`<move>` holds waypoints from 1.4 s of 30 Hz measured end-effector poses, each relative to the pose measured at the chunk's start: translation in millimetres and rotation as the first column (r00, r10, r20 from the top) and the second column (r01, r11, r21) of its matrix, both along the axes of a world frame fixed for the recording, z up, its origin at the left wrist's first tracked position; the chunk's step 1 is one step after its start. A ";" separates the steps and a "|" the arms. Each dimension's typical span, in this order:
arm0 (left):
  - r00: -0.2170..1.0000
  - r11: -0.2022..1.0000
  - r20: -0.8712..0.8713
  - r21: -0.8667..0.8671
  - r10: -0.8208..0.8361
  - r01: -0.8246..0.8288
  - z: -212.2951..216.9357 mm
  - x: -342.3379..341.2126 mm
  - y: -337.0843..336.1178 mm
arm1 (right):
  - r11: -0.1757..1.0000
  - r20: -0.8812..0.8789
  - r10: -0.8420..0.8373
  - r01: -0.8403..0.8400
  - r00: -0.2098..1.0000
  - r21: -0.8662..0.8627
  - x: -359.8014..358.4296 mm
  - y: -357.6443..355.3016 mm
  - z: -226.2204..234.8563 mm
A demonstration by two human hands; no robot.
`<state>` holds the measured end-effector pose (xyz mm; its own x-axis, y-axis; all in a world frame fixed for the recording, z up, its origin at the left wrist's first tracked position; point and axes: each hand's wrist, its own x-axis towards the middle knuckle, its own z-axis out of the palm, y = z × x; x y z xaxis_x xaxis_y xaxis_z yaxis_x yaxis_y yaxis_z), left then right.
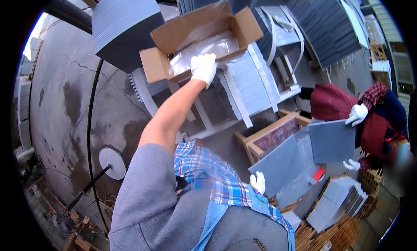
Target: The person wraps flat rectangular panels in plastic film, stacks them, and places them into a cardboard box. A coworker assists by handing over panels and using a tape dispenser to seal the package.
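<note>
My left hand (203, 69), in a white glove, reaches over the near rim of an open cardboard box (173, 36). Its fingers are bent onto clear plastic bags (223, 46) that lie inside; the fingertips are partly hidden. Low in front of my body, my right hand (258, 182), also gloved in white, has its fingers up and somewhat apart, beside a grey slab (278, 164). Across from it, a co-worker's gloved hand (357, 115) holds the upper edge of another grey slab (332, 142). The co-worker's other hand (351, 165) is near that slab's lower corner.
The box rests on a metal-framed bench (252, 83). Tall stacks of grey slabs (126, 29) stand behind and at the far right (325, 29). A wooden frame (273, 136) is near the slabs. A round white disc on a pole (112, 163) stands left; a wrapped slab bundle (334, 203) lies lower right.
</note>
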<state>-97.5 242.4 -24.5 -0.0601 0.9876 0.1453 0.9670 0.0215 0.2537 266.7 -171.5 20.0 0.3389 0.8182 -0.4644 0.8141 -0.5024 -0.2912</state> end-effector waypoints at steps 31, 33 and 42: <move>0.807 0.485 0.582 -0.680 -0.101 0.551 -58.6 174.3 -264.4 | 0.972 0.228 0.120 -0.162 0.966 0.173 73.0 48.3 -53.3; 0.765 0.341 0.644 -0.724 0.022 0.600 -55.3 196.2 -304.3 | 0.949 0.195 0.147 -0.194 0.970 0.249 86.5 83.7 -62.2; 0.610 0.165 0.487 -0.846 0.625 0.507 -41.2 281.5 -342.2 | 0.964 0.449 -0.147 0.026 0.881 0.263 258.9 66.1 -89.6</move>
<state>184.0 -99.8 -65.7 0.3755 0.2358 -0.8963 0.4465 0.8014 0.3979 525.6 -105.4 -69.7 0.5391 0.8417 -0.0289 0.8417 -0.5396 -0.0154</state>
